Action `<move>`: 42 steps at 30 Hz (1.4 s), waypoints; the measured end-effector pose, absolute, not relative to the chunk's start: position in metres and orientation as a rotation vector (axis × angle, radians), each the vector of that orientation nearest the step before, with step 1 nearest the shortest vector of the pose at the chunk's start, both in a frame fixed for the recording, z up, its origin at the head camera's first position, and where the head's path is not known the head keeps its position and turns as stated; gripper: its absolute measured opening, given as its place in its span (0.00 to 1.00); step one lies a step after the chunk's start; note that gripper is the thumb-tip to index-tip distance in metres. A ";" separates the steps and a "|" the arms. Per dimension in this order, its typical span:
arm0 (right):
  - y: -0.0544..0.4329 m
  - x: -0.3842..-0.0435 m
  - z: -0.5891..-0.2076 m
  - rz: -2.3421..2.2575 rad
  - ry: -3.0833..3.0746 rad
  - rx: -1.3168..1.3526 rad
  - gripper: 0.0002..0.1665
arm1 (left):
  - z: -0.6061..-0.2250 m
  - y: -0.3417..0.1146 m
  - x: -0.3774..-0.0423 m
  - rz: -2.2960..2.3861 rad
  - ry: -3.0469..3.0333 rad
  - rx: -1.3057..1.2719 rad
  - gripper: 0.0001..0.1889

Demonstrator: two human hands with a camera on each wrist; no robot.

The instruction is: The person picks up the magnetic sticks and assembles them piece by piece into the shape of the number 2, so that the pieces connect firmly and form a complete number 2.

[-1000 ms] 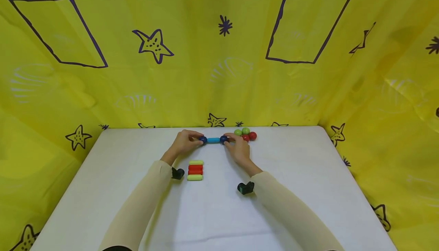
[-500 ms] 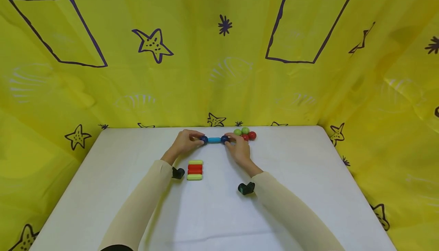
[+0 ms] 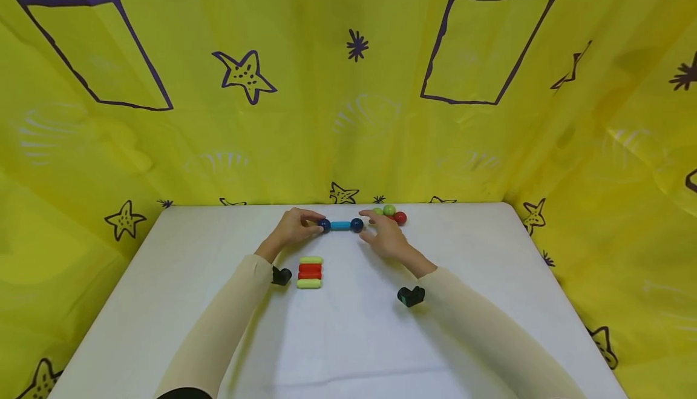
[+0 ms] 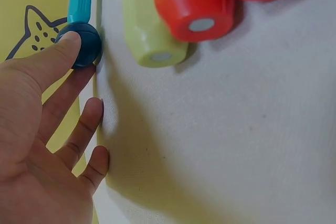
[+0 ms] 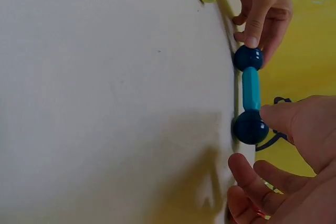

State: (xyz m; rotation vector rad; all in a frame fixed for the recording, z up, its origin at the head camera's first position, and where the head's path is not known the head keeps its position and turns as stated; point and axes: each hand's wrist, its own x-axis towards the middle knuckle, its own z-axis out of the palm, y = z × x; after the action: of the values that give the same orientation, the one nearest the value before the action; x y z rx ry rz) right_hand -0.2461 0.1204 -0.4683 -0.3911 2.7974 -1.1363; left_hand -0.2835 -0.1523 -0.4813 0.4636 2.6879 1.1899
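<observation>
A light blue magnetic rod (image 3: 340, 226) lies between two dark blue balls, touching the left ball (image 3: 324, 225) and the right ball (image 3: 356, 224). My left hand (image 3: 291, 228) pinches the left ball between thumb and forefinger; the left wrist view shows the thumb (image 4: 67, 45) pressed on it, other fingers loose. Around the right ball, my right hand (image 3: 389, 237) has thumb and fingers spread apart, with a gap to the ball in the head view. In the right wrist view the thumb (image 5: 278, 116) overlaps that ball's edge; contact is hard to tell.
Nearer my body, red rods (image 3: 310, 272) and pale yellow-green rods (image 3: 309, 284) lie side by side. Behind my right hand sit green balls (image 3: 389, 210) and red balls (image 3: 400, 218), partly hidden. A yellow patterned curtain (image 3: 305, 145) borders the white table (image 3: 468, 253) at the back and sides.
My right hand has let go of the right dark blue ball, spreading its fingers and shifting slightly right. The left hand keeps its pinch. The head view has tilted slightly.
</observation>
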 end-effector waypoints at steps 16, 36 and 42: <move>0.134 -0.246 -0.448 -1.082 2.715 -0.668 0.29 | -0.480 -0.154 -0.286 1.189 2.675 0.444 0.16; 0.080 -0.259 -0.456 -1.011 2.256 -1.061 0.21 | -0.478 -0.153 -0.288 1.202 2.677 0.509 0.16; 0.060 -0.257 -0.464 -1.022 2.243 -1.115 0.19 | -0.479 -0.155 -0.287 1.182 2.694 0.495 0.16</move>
State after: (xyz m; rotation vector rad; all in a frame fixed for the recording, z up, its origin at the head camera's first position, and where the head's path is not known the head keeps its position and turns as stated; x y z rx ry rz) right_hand -0.2566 0.0598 -0.4645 -1.1151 2.2426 -1.0220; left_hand -0.2872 -0.1546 -0.4794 0.4953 2.6945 1.1823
